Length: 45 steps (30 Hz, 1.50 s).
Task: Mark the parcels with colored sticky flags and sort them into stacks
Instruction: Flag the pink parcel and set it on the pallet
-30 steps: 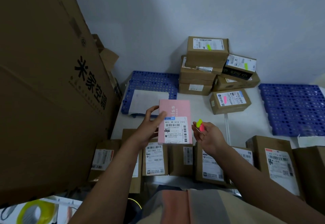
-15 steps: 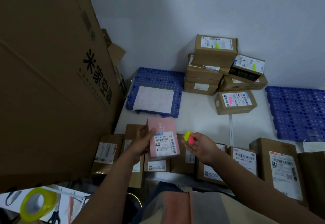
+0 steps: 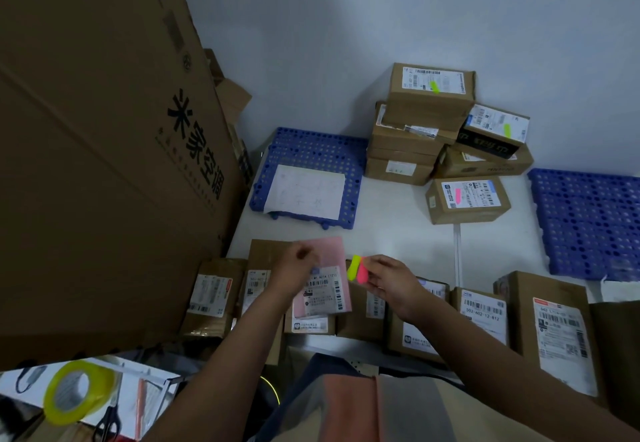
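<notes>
Left hand blurred over pink parcel, grip unclear — right hand pinching flags

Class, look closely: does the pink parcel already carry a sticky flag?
No: the pink parcel shows only its label; the right hand holds both flags.

Both forearms are bare from the elbow down to the left hand and the right hand, with no watch, ring or glove showing on either. Below the arms, at the bottom edge of the view, lies clothing in broad panels of dark blue, salmon-orange, grey and tan.
</notes>
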Motion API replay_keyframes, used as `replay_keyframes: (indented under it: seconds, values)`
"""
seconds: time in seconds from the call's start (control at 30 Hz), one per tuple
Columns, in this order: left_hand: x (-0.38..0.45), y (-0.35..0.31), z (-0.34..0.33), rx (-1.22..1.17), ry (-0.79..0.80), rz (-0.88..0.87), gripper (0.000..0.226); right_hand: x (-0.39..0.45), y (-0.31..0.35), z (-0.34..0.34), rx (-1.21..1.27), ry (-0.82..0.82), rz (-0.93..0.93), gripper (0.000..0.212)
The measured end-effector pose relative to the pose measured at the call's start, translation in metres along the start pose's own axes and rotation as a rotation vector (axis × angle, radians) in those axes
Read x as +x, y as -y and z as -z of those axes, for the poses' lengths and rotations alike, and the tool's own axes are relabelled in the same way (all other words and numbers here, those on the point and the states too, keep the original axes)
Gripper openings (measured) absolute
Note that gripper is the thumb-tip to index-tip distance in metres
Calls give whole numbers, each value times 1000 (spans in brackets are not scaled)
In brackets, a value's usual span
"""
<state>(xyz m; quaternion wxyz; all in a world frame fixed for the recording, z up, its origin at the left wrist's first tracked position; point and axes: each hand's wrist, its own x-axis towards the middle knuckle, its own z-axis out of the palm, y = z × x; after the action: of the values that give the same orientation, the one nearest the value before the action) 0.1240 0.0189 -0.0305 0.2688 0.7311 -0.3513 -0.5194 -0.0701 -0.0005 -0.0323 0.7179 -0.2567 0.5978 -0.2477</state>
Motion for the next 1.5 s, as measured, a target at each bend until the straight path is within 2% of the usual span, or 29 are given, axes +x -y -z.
replay_keyframes:
  seconds: [0.07, 0.13, 0.2, 0.33, 0.5, 0.87, 1.1, 1.33, 1.5]
  values:
    - [-7, -11, -11, -6, 248, 16, 26, 2, -1, -4, -86, 4, 69, 18]
    - [-9, -14, -21, -23, 346, 17, 29, 2, 0, -6, -137, 4, 133, 17]
    - [-7, -12, -28, -116, 330, 44, 26, 1, 3, -7, -151, -12, 179, 15]
    - [-5, -11, -33, -422, 259, 117, 6, -1, 7, -9, -145, -17, 204, 15]
    - [-11, -18, -35, -624, 294, 181, 6, -3, 11, -10, -206, -17, 288, 12]
    - [-8, -25, -32, -633, 263, 114, 10, 1, 16, -10, -295, -78, 367, 7]
    - [-7, -25, -34, -518, 213, 69, 19, 2, 18, -6, -393, -106, 404, 10]
    - [-5, -24, -35, -462, 175, 30, 13, 2, 20, -4, -439, -80, 452, 13]
    - [-5, -24, -34, -452, 147, 34, 8, 3, 20, -3, -422, -76, 420, 18]
